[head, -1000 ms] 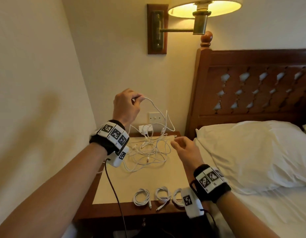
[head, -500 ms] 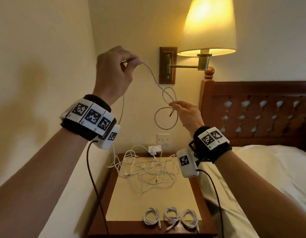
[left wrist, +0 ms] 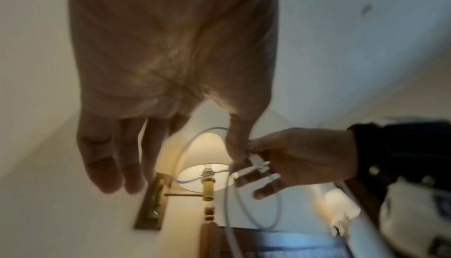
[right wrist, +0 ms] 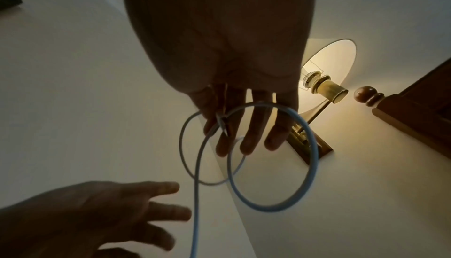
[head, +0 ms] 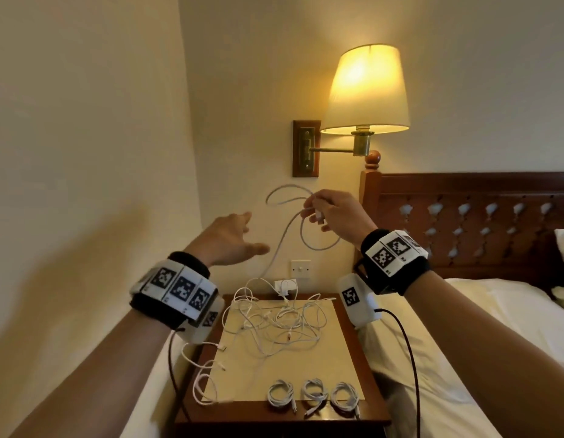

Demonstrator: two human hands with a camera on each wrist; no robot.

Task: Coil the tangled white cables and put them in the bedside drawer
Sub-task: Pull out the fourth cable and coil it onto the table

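My right hand (head: 317, 213) is raised above the nightstand (head: 347, 343) and pinches a white cable (head: 318, 248) gathered into two loose loops. The cable's long tail drops to the tangled pile of white cables (head: 280, 324) on the nightstand top. My left hand (head: 242, 238) hovers just left of the hanging tail, fingers spread, holding nothing. In the right wrist view the loops (right wrist: 310, 165) hang from my right hand's fingers (right wrist: 246, 142). Three coiled white cables (head: 315, 390) lie in a row at the front edge. No drawer is visible.
A lit wall lamp (head: 366, 90) hangs above and behind my hands. A wooden headboard (head: 464, 210) and a bed with white sheets (head: 495, 311) lie to the right. A white charger (head: 285, 287) sits in the wall socket behind the nightstand. A wall is close on the left.
My left hand has let go of the cable, dropped lower and opened. My right hand now holds a second loop along with the first.
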